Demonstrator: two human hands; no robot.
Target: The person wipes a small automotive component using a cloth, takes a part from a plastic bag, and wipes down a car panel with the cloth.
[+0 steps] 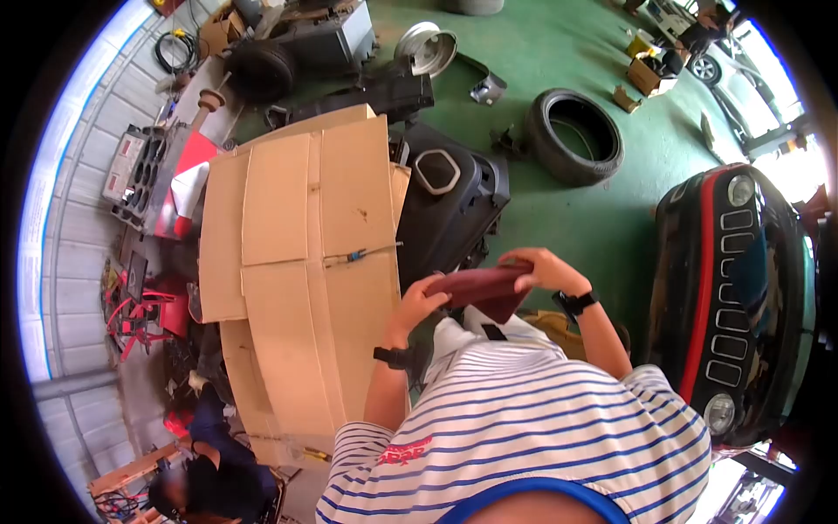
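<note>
In front of my waist, a dark maroon piece, which looks like folded cloth (480, 284), stretches between my hands. My left hand (419, 306) is closed on its left end, fingers curled over the edge. At its right end my right hand (543, 269) grips it, thumb in front and fingers behind. A loose part hangs below the right side. Left of my hands lies a large flattened cardboard sheet (284, 205), with a thin tool with a blue middle (355, 256) on it. Both my wrists wear black bands.
A black plastic car panel (454, 183) lies beyond the cardboard. Farther out on the green floor are a tyre (539, 144) and a metal wheel rim (428, 50). To the right stands a black car front (698, 288) with a red stripe. Another person (223, 472) is at lower left.
</note>
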